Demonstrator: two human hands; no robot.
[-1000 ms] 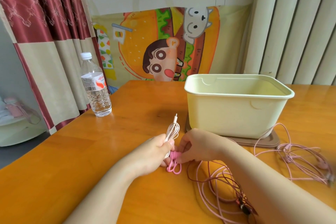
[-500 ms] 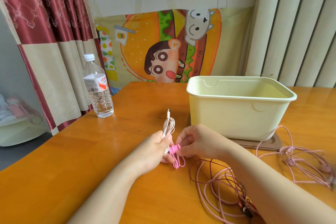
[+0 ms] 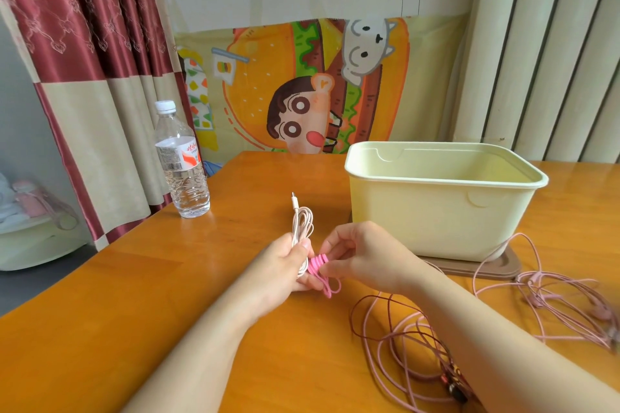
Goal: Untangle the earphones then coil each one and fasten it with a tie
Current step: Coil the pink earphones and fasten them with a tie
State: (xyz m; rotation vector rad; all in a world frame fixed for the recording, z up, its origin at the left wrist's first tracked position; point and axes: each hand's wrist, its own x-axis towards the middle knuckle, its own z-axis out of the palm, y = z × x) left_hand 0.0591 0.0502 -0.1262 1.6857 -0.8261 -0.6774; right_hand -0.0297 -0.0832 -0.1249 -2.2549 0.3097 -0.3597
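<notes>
The coiled earphone [image 3: 303,223], pale, its plug pointing to the far side, stands up out of the left hand [image 3: 280,266], whose fingers curl around the lower part of the coil over the middle of the table [image 3: 100,329]. The right hand [image 3: 367,256] meets it from the right, fingers pinching a pink tie [image 3: 318,265] wound against the coil, with loose loops hanging below.

Near and to the right, a tangle of pink and dark red earphones [image 3: 399,342] lies partly under the right forearm. A second pink tangle [image 3: 553,295] spreads further right to the picture's edge. Just behind the right hand stands a cream bin [image 3: 436,211] on a brown lid [image 3: 469,270].

Left of the hands, bare orange wood runs to the table's left edge, with a water bottle [image 3: 183,161] near the far-left edge. Beyond hang a red and beige curtain [image 3: 84,43] and a cartoon cloth [image 3: 302,84].
</notes>
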